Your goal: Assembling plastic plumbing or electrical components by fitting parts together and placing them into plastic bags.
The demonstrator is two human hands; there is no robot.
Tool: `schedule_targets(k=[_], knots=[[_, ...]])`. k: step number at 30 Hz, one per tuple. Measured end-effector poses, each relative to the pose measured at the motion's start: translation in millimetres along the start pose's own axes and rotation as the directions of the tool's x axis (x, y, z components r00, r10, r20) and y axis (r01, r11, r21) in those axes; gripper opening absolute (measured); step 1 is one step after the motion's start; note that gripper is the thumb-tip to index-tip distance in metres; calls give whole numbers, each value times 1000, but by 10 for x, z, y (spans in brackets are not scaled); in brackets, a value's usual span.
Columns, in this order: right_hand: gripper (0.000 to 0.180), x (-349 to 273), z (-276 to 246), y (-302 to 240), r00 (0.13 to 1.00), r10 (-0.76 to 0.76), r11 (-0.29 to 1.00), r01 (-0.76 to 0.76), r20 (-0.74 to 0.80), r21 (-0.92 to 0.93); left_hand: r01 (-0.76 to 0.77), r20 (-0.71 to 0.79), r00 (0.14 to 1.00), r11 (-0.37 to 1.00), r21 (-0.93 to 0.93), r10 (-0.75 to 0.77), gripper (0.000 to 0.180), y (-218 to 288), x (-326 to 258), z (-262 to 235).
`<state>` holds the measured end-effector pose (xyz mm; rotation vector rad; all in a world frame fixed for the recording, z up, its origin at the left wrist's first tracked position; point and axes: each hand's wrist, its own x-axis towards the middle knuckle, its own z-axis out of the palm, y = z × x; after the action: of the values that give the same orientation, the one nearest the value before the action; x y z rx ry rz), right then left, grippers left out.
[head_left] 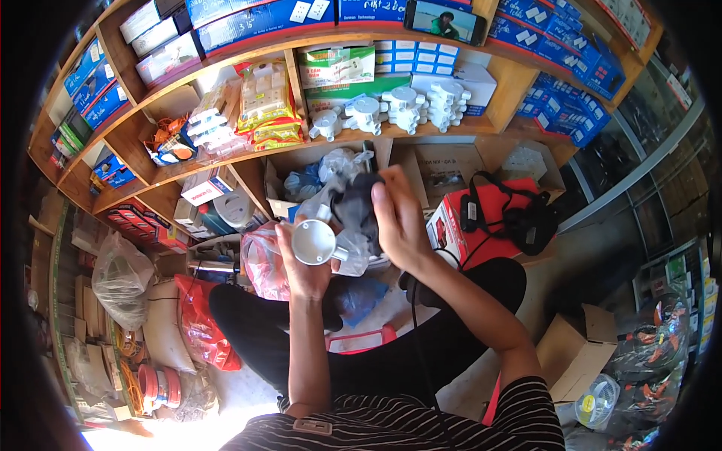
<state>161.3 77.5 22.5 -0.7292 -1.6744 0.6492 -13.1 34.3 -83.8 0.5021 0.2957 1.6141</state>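
My left hand [307,276] is closed round a white round plastic junction box [312,244], its hollow side facing up and a short pipe stub sticking out at the right. Just beside it, my right hand [397,218] grips a dark, soft-looking bundle [355,204], blurred, perhaps cloth. Crumpled clear plastic [356,259] hangs around and below that bundle. On the shelf ahead stand several stacks of similar white junction boxes [403,101].
Wooden shelves [451,141] curve across the front, packed with blue cartons [263,26]. A phone [444,22] leans on the upper shelf. At right sit a red box [485,218] with black straps [526,218] and an open cardboard box [575,349]. Red bags [203,323] lie left.
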Motion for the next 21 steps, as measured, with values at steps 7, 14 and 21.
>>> schedule_targets(k=[7,14,21], knots=[[52,-334,274,200,909,162,952,-246,384,182,-36,-283,953,970,242,106,43,-457,-6,143],[78,-518,397,176,834,-253,964,261,491,53,-177,-234,949,972,155,210,32,-343,-203,132],[92,-408,362,103,837,-239,960,279,492,-7,-80,-286,956,995,-55,61,39,-120,-241,225]])
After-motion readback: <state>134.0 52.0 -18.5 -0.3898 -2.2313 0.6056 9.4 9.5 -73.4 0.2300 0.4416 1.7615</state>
